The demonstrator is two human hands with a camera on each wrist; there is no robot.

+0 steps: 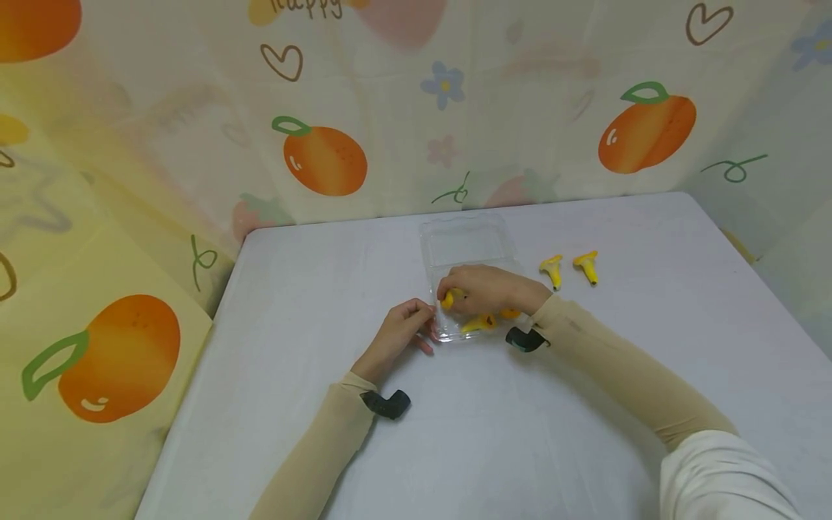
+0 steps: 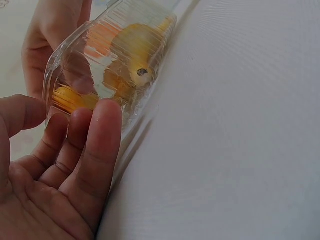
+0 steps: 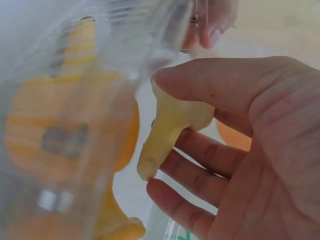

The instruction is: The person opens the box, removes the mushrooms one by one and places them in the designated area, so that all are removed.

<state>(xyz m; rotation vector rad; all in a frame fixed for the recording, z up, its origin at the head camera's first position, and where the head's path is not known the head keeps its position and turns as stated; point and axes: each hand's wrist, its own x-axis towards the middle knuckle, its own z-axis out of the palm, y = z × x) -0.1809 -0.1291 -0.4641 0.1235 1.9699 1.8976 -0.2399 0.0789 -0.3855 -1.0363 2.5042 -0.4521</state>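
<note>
A clear plastic clamshell box (image 1: 437, 274) lies with its lid folded back on the table. Over its tray, my right hand (image 1: 484, 289) pinches a pale yellow chanterelle-like mushroom (image 3: 167, 132) between thumb and fingers, its stem pointing away from the palm. Below that hand, more yellow mushrooms (image 1: 479, 323) lie inside the tray; the left wrist view shows them through the plastic wall. At the tray's left edge, my left hand (image 1: 408, 325) holds the rim between thumb and curled fingers. Part of the tray is hidden behind the right hand.
Two yellow mushrooms (image 1: 586, 267) lie on the white table (image 1: 312, 303), to the right of the box and beyond the right forearm. A patterned cloth (image 1: 390, 94) hangs behind the table's back edge. Both wrists carry a black mount (image 1: 390, 404).
</note>
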